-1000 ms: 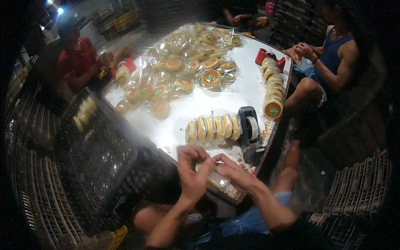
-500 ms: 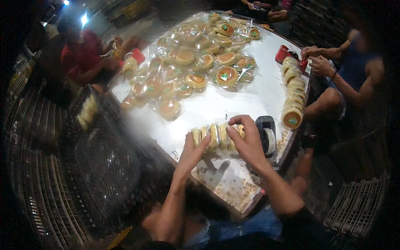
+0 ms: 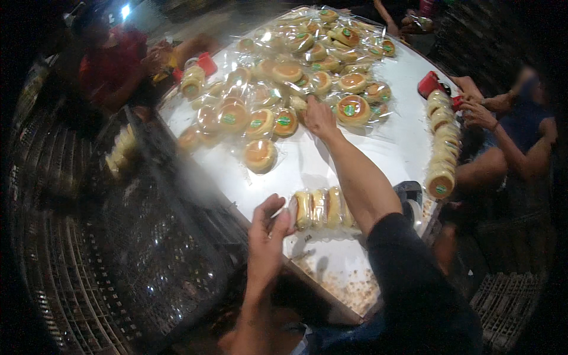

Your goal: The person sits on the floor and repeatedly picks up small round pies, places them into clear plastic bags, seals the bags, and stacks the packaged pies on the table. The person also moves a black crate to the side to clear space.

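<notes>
Several round buns in clear plastic wrap stand on edge in a short row (image 3: 319, 208) on the white table. At the row's left end is my left hand (image 3: 267, 232), fingers curved and apart, its thumb beside the end bun. My right hand (image 3: 319, 119) reaches forward across the table to the pile of wrapped buns (image 3: 287, 72), its fingers closed at a pale wrapped bun (image 3: 298, 105). The pile's buns have brown tops, many with green labels. My right forearm hides the right end of the short row.
A black tape dispenser (image 3: 408, 194) stands right of the row, partly behind my arm. Along the right edge runs a co-worker's long row of buns (image 3: 442, 142), near a red dispenser (image 3: 428, 84). Another red dispenser (image 3: 207, 63) is at far left. A dark crate (image 3: 177, 236) stands left.
My right hand has left the short row and moved forward to the pile. My left hand's fingers have loosened from the row's left end. The view has shifted slightly.
</notes>
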### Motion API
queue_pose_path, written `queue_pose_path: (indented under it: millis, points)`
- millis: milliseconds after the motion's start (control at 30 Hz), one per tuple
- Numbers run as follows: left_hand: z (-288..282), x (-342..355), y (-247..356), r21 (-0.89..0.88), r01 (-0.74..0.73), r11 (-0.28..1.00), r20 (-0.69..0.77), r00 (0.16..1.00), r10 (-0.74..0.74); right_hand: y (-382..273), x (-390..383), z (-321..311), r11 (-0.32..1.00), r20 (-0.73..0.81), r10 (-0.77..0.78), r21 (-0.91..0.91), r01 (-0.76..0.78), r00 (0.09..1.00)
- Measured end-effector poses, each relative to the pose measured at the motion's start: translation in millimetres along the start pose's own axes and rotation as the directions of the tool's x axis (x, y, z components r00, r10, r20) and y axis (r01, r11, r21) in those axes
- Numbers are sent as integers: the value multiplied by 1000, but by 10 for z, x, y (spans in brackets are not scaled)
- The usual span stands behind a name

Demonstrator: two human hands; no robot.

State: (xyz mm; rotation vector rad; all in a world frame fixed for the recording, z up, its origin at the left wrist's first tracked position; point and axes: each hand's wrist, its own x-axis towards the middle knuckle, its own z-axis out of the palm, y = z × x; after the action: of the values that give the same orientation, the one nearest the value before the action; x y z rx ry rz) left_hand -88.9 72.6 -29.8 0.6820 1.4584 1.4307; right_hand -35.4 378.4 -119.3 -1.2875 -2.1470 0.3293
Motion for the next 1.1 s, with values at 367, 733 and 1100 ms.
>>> queue_pose_path:
  millis: [367,733,1100]
  points:
    - [205,-184,54,-241,41,970,72,997,-24,-794,-2816,-1814,807,111,-546,334,486,830]
    - [803,-1034,-217,185,-705,685,154,709,688,-704,-3399,-2393,335,-84,356,941,-43,931]
    - [841,-1407,-109,66,-607,792,-35,792,610,-877,-3554,-2717,422,-237,158,894,151,959]
